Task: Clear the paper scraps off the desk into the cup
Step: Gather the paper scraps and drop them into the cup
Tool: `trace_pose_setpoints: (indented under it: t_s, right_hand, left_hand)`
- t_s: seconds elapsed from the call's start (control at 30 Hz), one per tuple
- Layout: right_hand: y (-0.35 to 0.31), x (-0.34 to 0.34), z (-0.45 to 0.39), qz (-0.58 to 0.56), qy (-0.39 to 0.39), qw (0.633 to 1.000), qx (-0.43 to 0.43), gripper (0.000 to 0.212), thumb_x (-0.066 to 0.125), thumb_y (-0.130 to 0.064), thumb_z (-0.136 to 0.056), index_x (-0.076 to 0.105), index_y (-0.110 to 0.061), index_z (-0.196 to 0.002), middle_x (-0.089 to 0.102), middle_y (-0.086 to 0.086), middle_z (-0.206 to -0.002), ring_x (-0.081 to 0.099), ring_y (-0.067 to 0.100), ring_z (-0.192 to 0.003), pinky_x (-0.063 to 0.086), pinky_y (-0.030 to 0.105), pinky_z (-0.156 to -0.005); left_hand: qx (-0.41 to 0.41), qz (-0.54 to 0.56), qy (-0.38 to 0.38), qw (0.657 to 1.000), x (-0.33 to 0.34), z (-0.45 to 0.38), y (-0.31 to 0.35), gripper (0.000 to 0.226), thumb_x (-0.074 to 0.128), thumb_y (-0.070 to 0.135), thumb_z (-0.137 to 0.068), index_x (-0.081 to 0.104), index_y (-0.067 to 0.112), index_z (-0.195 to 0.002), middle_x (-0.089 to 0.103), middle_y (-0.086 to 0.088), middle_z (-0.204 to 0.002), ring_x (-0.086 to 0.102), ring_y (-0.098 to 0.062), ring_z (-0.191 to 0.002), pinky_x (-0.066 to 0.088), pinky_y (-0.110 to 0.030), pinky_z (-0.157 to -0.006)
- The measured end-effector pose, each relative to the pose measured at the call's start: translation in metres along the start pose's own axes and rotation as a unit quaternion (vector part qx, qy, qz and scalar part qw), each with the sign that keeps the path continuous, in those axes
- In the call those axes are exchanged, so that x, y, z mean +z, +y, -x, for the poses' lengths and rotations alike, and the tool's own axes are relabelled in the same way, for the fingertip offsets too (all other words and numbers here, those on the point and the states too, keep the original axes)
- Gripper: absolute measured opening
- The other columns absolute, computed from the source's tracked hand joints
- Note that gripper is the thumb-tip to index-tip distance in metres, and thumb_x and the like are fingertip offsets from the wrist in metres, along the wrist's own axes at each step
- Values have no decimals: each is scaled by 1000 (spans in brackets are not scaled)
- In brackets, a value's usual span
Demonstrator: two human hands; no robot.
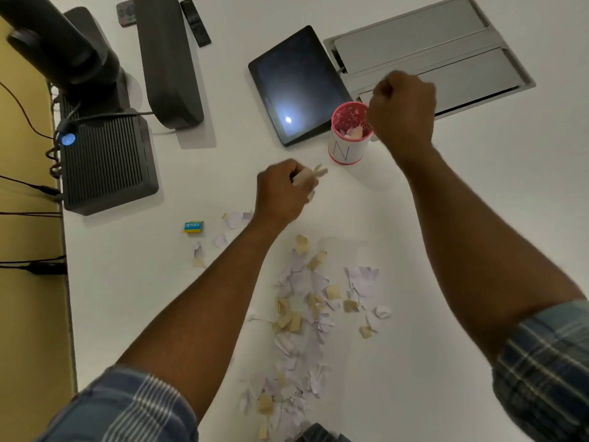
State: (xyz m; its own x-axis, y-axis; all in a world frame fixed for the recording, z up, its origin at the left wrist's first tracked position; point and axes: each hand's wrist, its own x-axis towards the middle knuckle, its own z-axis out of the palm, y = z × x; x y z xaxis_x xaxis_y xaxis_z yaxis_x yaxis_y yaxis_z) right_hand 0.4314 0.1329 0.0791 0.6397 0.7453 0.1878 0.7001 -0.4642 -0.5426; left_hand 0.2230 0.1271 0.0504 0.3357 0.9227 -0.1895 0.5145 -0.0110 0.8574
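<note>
Clutching paper scraps (310,177) in closed fingers, the left hand (280,193) nears the cup (347,148); the right hand (403,110), fisted, contents unseen, hovers beside its rim; more scraps litter the bench (446,218).

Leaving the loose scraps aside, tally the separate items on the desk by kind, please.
Cup: 1
Tablet: 1
Eraser: 1
Remote: 1
Ribbed black box: 1
Dark speaker bar: 1
Total: 6

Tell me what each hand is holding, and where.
Left hand clutches paper scraps, ends poking from the fist. Right hand is closed beside the cup; contents unseen.
</note>
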Motion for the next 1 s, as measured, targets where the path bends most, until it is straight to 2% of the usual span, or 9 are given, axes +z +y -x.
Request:
trace_pose_setpoints:
  t_s: [0.17, 0.27, 0.33, 0.47, 0.53, 0.63, 0.73, 0.83, 1.0]
  right_hand:
    - [36, 2, 85, -92, 25, 994, 47, 23, 49, -12, -84, 71, -13, -89, 74, 5, -86, 66, 22, -78, 49, 30, -74]
    - [61, 5, 133, -99, -23, 994, 27, 20, 53, -8, -86, 72, -13, -91, 74, 2, -87, 66, 18, -74, 51, 28, -72]
    - [75, 5, 158, -104, -54, 993, 28, 20, 54, -8, -87, 72, -14, -92, 74, 0, -89, 67, 16, -74, 54, 31, -71]
    - [91, 7, 184, -93, -99, 990, 29, 23, 54, -8, -86, 72, -15, -98, 74, -3, -94, 67, 14, -77, 56, 36, -71]
    - [90, 9, 188, -91, -111, 989, 25, 23, 53, -9, -87, 71, -16, -99, 73, -4, -95, 66, 13, -78, 56, 34, -72]
    - [90, 11, 188, -89, -111, 990, 23, 22, 53, -10, -89, 71, -16, -101, 73, -3, -96, 65, 12, -76, 54, 28, -71]
    - [88, 12, 188, -97, -107, 989, 10, 21, 55, -9, -89, 71, -13, -102, 73, -1, -97, 65, 12, -76, 51, 23, -70]
    - [81, 14, 190, -110, -104, 988, -9, 20, 56, -11, -89, 69, -14, -104, 72, -1, -99, 65, 12, -76, 53, 25, -70]
    - [72, 20, 202, -94, -137, 985, -36, 23, 58, -19, -90, 66, -16, -111, 70, 0, -106, 64, 13, -86, 55, 34, -77]
  left_hand:
    - [73, -67, -5, 995, 26, -60, 49, 18, 74, 21, -80, 63, 8, -74, 65, -5, -71, 65, -20, -65, 56, -31, -57]
    - [127, -143, -16, 981, 42, -92, 68, 15, 68, 18, -83, 61, 10, -73, 60, -2, -71, 55, -15, -66, 43, -24, -56]
    - [171, -221, -35, 960, 51, -107, 75, 3, 64, 12, -82, 65, 9, -81, 61, -3, -79, 53, -16, -71, 38, -24, -60]
    - [209, -399, -120, 885, 69, -125, 81, 23, 60, 18, -89, 63, 2, -106, 66, -15, -105, 62, -29, -97, 40, -30, -69]
    - [197, -431, -133, 870, 69, -131, 80, 37, 67, 26, -85, 60, 3, -113, 64, -16, -111, 60, -30, -102, 42, -31, -72]
    - [199, -424, -134, 873, 67, -129, 79, 42, 71, 31, -82, 59, 8, -116, 61, -14, -115, 57, -28, -107, 43, -31, -77]
    - [209, -346, -84, 911, 48, -113, 76, 35, 69, 28, -84, 63, 13, -115, 64, -9, -113, 58, -24, -106, 44, -28, -81]
    - [222, -243, -13, 944, 17, -84, 54, 29, 65, 23, -86, 65, 11, -112, 66, -9, -106, 61, -22, -97, 46, -27, -82]
    - [220, -183, 81, 955, -31, -5, -23, 23, 62, 21, -88, 68, 7, -105, 67, -10, -94, 63, -24, -87, 51, -32, -79]
